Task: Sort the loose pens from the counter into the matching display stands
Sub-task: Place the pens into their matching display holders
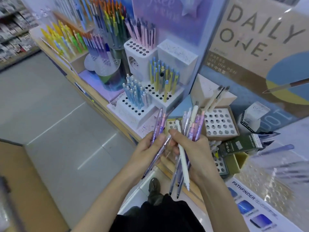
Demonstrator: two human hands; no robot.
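Gripping the mixed bundle [192, 122] in my right hand [194, 148], I hold purple pens [157, 126] in my left hand [145, 151], probably sorting by colour.

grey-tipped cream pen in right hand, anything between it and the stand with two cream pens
Only purple pens in the same right hand lie between the cream pen and the stand; most holes are empty.

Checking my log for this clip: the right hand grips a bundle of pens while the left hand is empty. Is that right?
Not quite. The head view shows the left hand is not empty: it grips purple pens. The rest stands: the right hand grips a bundle of pens.
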